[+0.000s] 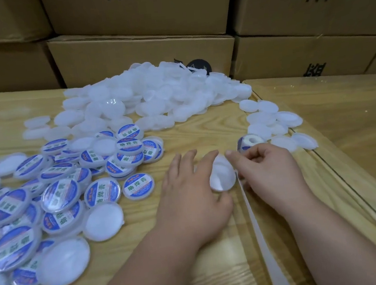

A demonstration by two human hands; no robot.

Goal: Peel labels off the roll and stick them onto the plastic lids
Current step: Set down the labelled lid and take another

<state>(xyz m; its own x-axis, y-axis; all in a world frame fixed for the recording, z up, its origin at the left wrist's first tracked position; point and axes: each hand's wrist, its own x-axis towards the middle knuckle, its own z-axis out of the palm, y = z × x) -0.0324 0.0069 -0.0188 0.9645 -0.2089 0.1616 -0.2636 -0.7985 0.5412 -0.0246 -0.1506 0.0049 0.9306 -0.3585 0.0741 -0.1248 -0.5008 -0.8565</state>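
Note:
A plain white plastic lid [222,175] lies on the wooden table between my hands. My left hand [191,188] holds it, with fingers along its far edge and the thumb at its near edge. My right hand [263,169] has curled fingers at the lid's right edge and pinches the white backing strip [259,227], which trails toward me. The label roll [250,141] stands just beyond my right hand. No peeled label is visible.
A big heap of unlabelled white lids [146,98] fills the table's far middle, with a few more lids [272,120] at the right. Labelled blue-and-white lids [56,191] spread over the left. Cardboard boxes [141,52] are stacked behind. A table seam [321,157] runs at the right.

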